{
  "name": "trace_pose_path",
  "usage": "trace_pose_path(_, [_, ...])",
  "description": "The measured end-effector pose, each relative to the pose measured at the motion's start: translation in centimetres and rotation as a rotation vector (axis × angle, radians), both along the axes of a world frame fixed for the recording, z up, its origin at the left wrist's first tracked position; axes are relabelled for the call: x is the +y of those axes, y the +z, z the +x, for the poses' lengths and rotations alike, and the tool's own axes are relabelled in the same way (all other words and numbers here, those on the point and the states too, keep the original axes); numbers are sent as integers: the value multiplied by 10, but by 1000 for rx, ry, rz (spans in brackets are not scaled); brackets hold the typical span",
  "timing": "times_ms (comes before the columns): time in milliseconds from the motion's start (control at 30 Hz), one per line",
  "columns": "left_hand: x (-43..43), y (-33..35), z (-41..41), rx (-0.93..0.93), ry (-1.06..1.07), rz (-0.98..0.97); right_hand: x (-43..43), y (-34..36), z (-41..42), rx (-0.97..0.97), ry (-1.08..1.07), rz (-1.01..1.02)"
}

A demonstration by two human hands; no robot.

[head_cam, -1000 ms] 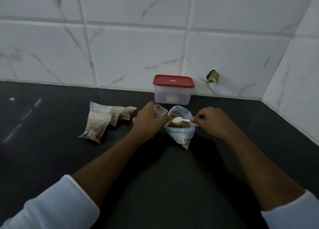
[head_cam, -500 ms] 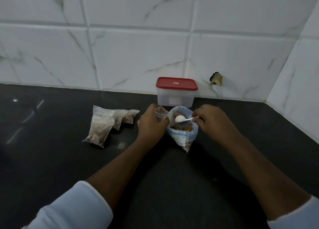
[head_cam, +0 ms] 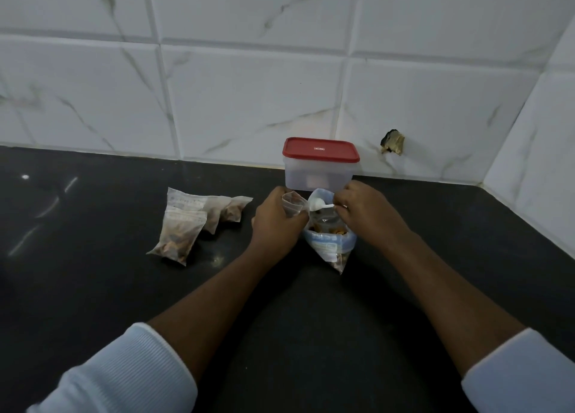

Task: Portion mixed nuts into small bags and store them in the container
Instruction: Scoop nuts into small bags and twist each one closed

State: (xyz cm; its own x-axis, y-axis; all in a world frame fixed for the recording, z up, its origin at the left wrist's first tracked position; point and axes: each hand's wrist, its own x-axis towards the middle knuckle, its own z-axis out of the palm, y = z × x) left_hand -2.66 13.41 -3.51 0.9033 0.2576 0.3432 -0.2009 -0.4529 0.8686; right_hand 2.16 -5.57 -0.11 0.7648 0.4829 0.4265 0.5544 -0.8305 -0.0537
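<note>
Count: 2 hands, 1 spoon, 1 open small bag, 1 large nut bag, 1 container w/ 1 lid. There appear to be 3 filled bags, but they overlap, so treat that count as approx.

Your left hand (head_cam: 275,222) has its fingers curled round the small bag (head_cam: 292,205) and holds it upright, mouth up. Your right hand (head_cam: 370,216) pinches the handle of the white spoon (head_cam: 317,204) between thumb and fingertips. The spoon bowl points L, at the small bag's mouth and above the nut bag (head_cam: 329,243). Can't tell if the bowl is loaded.

The nut bag stands on the dark surface (head_cam: 93,288) between both hands, top open, w/ brown nuts visible inside. The filled bags (head_cam: 180,238) lie flat on the surface, well L of your left hand, each w/ brown contents.

The container (head_cam: 317,176) sits at the rear, against the back wall (head_cam: 249,101) and just behind your hands, w/ the red lid (head_cam: 320,149) on. Its walls are translucent and a pale patch shows through, but contents can't be identified.

Edges: the back wall bounds the surface at the rear and the side wall (head_cam: 529,163) bounds it at R, forming a corner. A dark hole (head_cam: 392,141) marks the back wall R of the container. Dark surface shows L of the filled bags and between your forearms.
</note>
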Motion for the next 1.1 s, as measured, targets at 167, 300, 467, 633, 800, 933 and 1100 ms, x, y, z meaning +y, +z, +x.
trace_pose_path(167, [0, 0, 3, 29, 11, -12, 3, 1, 9, 140, -45, -65])
trace_pose_path(300, [0, -1, 4, 37, 14, -3, -1, 14, 6, 237, -35, -11])
trace_pose_path(467, [3, -1, 3, 41, -11, -12, -13, 19, -1, 129, 28, 147])
trace_pose_path(633, [3, -2, 0, 34, -16, -28, -9, 8, -1, 129, 15, 38])
trace_pose_path(800, [3, -1, -1, 28, -51, -41, -16, 24, -17, 213, 106, 64])
trace_pose_path(933, [0, 1, -5, 6, -82, -25, -25, 30, -24, 278, 131, 37])
trace_pose_path(1100, [-1, 1, -5, -15, -99, -51, -34, 31, -26, 292, 143, 87])
